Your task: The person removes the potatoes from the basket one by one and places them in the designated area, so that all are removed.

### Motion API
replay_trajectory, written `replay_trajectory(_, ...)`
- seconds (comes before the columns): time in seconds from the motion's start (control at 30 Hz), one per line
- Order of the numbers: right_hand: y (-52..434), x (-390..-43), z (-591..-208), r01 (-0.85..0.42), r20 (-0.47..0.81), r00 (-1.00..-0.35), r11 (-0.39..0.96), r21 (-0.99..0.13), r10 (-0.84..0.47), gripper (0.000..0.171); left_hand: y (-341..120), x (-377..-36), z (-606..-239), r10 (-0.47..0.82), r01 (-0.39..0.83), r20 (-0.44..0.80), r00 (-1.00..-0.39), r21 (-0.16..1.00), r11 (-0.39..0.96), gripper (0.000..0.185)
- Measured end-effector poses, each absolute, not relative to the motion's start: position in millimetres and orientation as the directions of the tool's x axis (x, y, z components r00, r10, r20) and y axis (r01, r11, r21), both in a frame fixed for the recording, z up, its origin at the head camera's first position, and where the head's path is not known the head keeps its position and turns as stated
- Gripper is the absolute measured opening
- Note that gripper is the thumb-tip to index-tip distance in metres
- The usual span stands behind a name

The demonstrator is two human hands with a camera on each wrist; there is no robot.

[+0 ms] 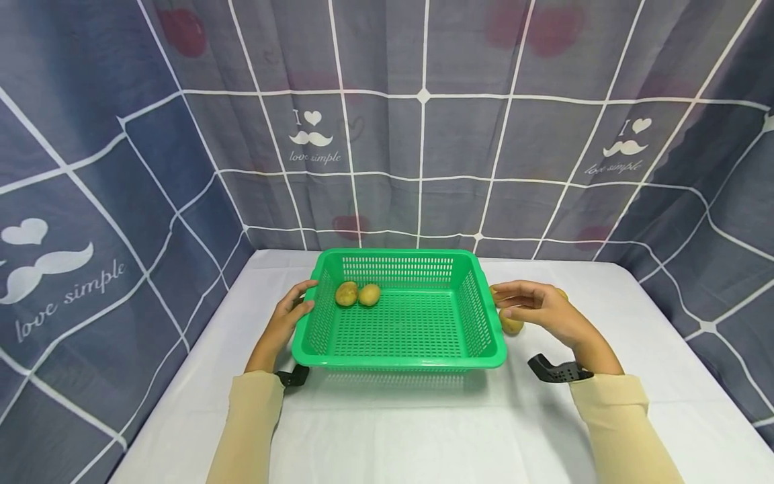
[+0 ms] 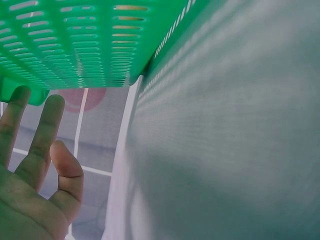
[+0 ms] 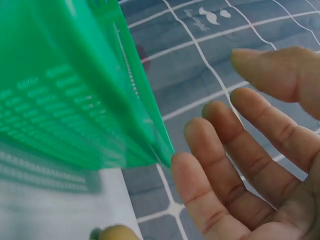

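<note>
While the green perforated plastic basket [image 1: 399, 316] sits on the white-covered table [image 1: 387, 430], a hand waits at each of its short sides. The left hand [image 1: 289, 316] lies against the left rim with its fingers straight; the left wrist view shows those fingers [image 2: 42, 135] reaching up toward the rim's underside, the grip loose and holding nothing. The right hand [image 1: 535, 308] hovers just beside the right rim, fingers extended and slightly spread, thumb above them; its grip is wide and empty, and in the right wrist view the fingertips [image 3: 195, 170] come close to the basket's corner, though contact cannot be made out.

Inside the basket, near the back left corner, two small yellowish-brown potatoes [image 1: 358, 294] lie side by side, touching. Another potato [image 1: 510, 325] rests on the table just outside the right wall, partly under the right hand, and the edge of one more [image 1: 563, 294] shows behind that hand. Both forearms wear pale beige sleeves [image 1: 611, 410] with black wrist mounts [image 1: 556, 370]. A blue-grey curtain with white grid lines [image 1: 387, 134] surrounds the table.
</note>
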State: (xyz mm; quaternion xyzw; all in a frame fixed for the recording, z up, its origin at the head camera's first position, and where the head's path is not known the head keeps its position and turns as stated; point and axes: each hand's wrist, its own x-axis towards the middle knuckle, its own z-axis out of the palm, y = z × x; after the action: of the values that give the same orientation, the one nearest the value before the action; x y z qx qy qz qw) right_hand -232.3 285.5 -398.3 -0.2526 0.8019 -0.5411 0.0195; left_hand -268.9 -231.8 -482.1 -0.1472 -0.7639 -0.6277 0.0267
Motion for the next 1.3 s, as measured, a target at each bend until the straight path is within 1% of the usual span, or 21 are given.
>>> replay_trajectory(0.13, 282, -237, -392, -0.348, 0.191, -0.855, 0.262, -0.9, -0.482, 0.045, -231, -268, -481, 0.185, 0.252, 0.219, -0.958, 0.951, 0.178, 0.051)
replay_trajectory(0.3, 279, -245, -386, -0.299, 0.165, -0.813, 0.157, -0.941, -0.558, 0.041, -230, -268, -481, 0.175, 0.257, 0.225, -0.958, 0.948, 0.188, 0.051)
replay_trajectory(0.37, 277, -248, -383, -0.291, 0.163, -0.804, 0.138, -0.947, -0.572, 0.04, -230, -269, -482, 0.177, 0.262, 0.23, -0.957, 0.947, 0.186, 0.051)
replay_trajectory(0.53, 269, -255, -381, -0.264, 0.149, -0.792, 0.112, -0.958, -0.592, 0.046, -231, -268, -482, 0.184, 0.256, 0.225, -0.957, 0.952, 0.168, 0.051)
replay_trajectory(0.63, 264, -261, -381, -0.234, 0.124, -0.797, 0.114, -0.966, -0.591, 0.045, -231, -268, -482, 0.18, 0.247, 0.217, -0.959, 0.954, 0.167, 0.052)
replay_trajectory(0.73, 257, -267, -381, -0.206, 0.084, -0.825, 0.159, -0.965, -0.559, 0.04, -230, -268, -482, 0.171, 0.246, 0.217, -0.961, 0.954, 0.171, 0.051)
replay_trajectory(0.87, 246, -274, -379, -0.177, 0.045, -0.862, 0.217, -0.96, -0.506, 0.044, -230, -268, -483, 0.158, 0.256, 0.231, -0.96, 0.952, 0.169, 0.051)
replay_trajectory(1.0, 235, -283, -379, -0.178, 0.061, -0.867, 0.193, -0.965, -0.494, 0.051, -231, -267, -486, 0.166, 0.293, 0.268, -0.949, 0.944, 0.149, 0.053)
replay_trajectory(1.17, 222, -292, -381, -0.186, 0.082, -0.862, 0.162, -0.969, -0.501, 0.05, -232, -268, -489, 0.163, 0.343, 0.322, -0.933, 0.931, 0.125, 0.05)
replay_trajectory(1.3, 215, -297, -383, -0.167, 0.065, -0.868, 0.166, -0.972, -0.493, 0.047, -230, -269, -487, 0.165, 0.32, 0.299, -0.94, 0.939, 0.125, 0.053)
